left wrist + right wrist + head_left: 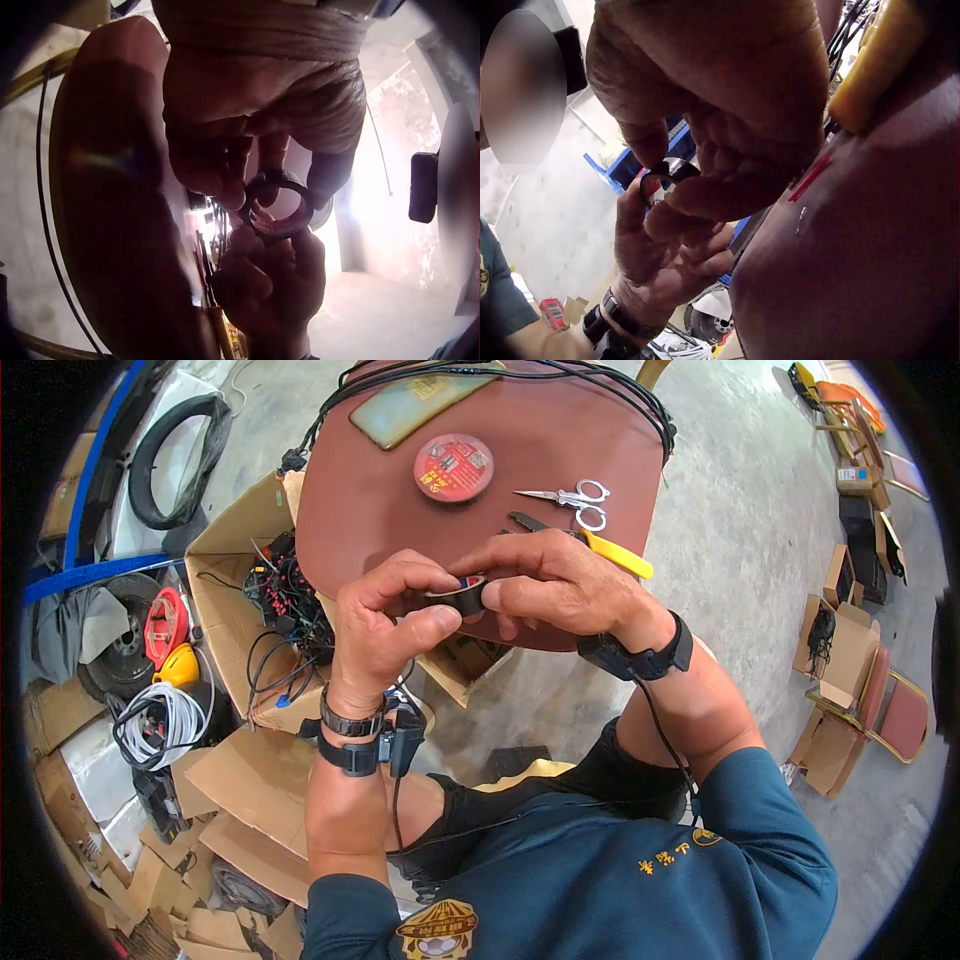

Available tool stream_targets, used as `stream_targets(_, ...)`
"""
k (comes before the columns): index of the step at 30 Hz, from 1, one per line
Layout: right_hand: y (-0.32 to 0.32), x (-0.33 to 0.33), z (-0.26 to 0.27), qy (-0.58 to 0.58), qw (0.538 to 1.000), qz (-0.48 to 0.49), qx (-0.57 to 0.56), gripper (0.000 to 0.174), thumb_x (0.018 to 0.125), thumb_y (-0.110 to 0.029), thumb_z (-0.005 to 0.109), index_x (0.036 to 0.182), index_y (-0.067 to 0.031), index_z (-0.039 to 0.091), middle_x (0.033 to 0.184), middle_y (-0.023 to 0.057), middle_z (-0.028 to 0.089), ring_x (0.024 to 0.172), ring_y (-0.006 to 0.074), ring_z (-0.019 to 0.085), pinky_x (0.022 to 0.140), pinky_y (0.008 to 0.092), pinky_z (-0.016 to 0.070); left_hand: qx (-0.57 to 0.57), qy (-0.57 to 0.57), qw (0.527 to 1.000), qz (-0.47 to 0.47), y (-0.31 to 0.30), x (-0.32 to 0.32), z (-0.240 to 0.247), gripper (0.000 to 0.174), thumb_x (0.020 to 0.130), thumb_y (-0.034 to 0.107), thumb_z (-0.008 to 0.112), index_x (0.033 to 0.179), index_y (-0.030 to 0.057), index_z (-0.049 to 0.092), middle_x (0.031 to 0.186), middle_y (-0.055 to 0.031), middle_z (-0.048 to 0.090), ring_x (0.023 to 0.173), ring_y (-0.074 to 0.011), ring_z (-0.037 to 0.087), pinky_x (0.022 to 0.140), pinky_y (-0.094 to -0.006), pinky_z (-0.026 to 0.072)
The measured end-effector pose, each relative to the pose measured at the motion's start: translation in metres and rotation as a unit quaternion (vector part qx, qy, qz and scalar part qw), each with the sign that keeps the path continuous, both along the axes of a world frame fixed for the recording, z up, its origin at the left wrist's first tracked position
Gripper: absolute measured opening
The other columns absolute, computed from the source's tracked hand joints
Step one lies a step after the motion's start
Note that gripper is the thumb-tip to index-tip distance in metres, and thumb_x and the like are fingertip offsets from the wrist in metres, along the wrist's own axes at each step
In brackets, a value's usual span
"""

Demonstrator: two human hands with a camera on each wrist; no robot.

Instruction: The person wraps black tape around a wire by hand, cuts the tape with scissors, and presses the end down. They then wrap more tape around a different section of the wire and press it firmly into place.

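A small roll of black tape (462, 600) with a printed inner core is held between both hands, just over the near edge of a red-brown padded seat (370, 510). My left hand (380, 615) pinches it from the left with thumb and fingers. From the other side, the thumb and fingers of my right hand (565, 582) grip it too. In the left wrist view the tape roll (306, 206) shows as a ring with its hole facing the camera. Fingers partly cover the tape roll (682, 168) in the right wrist view.
On the seat lie a red round pack (453, 468), silver scissors (585, 505), a yellow-handled tool (618, 555), a phone-like slab (410, 408) and black cables (570, 372). Left of it stands a cardboard box (225, 575) of tangled wires. Boxes and a chair (895, 715) stand far right.
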State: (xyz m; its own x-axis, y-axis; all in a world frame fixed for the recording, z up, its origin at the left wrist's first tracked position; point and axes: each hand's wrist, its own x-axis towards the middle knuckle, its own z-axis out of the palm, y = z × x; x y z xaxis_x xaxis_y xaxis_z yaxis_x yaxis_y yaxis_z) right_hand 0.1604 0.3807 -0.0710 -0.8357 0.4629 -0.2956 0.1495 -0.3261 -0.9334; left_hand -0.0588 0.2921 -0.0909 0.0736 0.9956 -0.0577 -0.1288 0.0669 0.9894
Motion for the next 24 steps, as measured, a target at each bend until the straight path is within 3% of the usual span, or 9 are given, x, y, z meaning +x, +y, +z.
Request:
stream_targets(4,0.001,0.002,0.002,-0.021,1.0,0.0,-0.015,0.039,0.096,-0.019,0.06,0.128,0.0044,0.062,0.087,0.0062,0.067,0.074,0.01,0.06,0.067,0.0268,0.0499,-0.037,-0.048,0.998,0.005,-0.001,0.003,0.005,0.023,0.081,0.014,0.075,0.096,-0.0035,0.071,0.095,-0.006,0.065,0.08,-0.0123,0.062,0.074,-0.0255,0.0503)
stream_targets(7,0.0,0.001,0.008,0.003,0.999,-0.028,-0.033,0.037,0.095,-0.012,0.065,0.129,0.003,0.062,0.099,0.0061,0.068,0.081,0.0105,0.061,0.074,0.0256,0.0503,-0.057,-0.081,0.995,0.011,-0.002,0.0,0.0,0.025,0.082,0.018,0.073,0.096,-0.0037,0.071,0.092,-0.0057,0.066,0.074,-0.012,0.061,0.07,-0.0253,0.0495)
stream_targets(10,-0.004,0.002,0.0,0.073,0.99,-0.078,0.091,0.041,0.091,-0.012,0.074,0.128,-0.0003,0.063,0.1,0.0041,0.066,0.084,0.0086,0.058,0.073,0.024,0.0478,-0.072,-0.104,0.992,0.015,-0.002,-0.002,0.001,0.029,0.083,0.022,0.072,0.096,-0.0035,0.071,0.09,-0.0059,0.067,0.072,-0.0118,0.06,0.067,-0.0253,0.0487)
stream_targets(13,0.001,0.002,-0.005,0.084,0.95,-0.112,0.279,0.046,0.084,-0.009,0.08,0.127,-0.0034,0.065,0.099,0.0036,0.063,0.084,0.0086,0.057,0.071,0.0234,0.0452,-0.083,-0.122,0.989,0.025,-0.003,-0.001,0.002,0.03,0.083,0.024,0.071,0.096,-0.0035,0.071,0.09,-0.0065,0.067,0.072,-0.012,0.06,0.066,-0.0255,0.0487)
stream_targets(16,0.003,-0.001,-0.007,0.119,0.919,-0.107,0.36,0.045,0.081,-0.006,0.081,0.123,-0.004,0.067,0.097,0.0052,0.062,0.081,0.0102,0.056,0.068,0.0236,0.0441,-0.09,-0.131,0.987,0.034,-0.004,0.0,0.003,0.032,0.084,0.026,0.07,0.096,-0.0037,0.071,0.089,-0.0068,0.068,0.071,-0.0125,0.06,0.065,-0.0257,0.0486)
stream_targets(19,-0.004,-0.005,0.0,0.116,0.93,-0.117,0.327,0.032,0.082,-0.004,0.079,0.114,-0.0066,0.071,0.09,0.0041,0.061,0.077,0.013,0.058,0.066,0.0271,0.0465,-0.101,-0.132,0.985,0.034,-0.004,0.001,0.004,0.034,0.085,0.028,0.068,0.096,-0.0038,0.071,0.087,-0.0069,0.067,0.07,-0.013,0.059,0.064,-0.0263,0.0486)
stream_targets(24,-0.006,-0.005,-0.001,0.113,0.918,-0.127,0.359,0.03,0.083,-0.002,0.077,0.112,-0.0051,0.071,0.089,0.0061,0.061,0.077,0.0163,0.061,0.066,0.0298,0.0492,-0.119,-0.16,0.979,0.034,-0.004,0.004,0.003,0.034,0.086,0.028,0.066,0.097,-0.0043,0.071,0.085,-0.0081,0.068,0.07,-0.0144,0.06,0.064,-0.0274,0.0495)
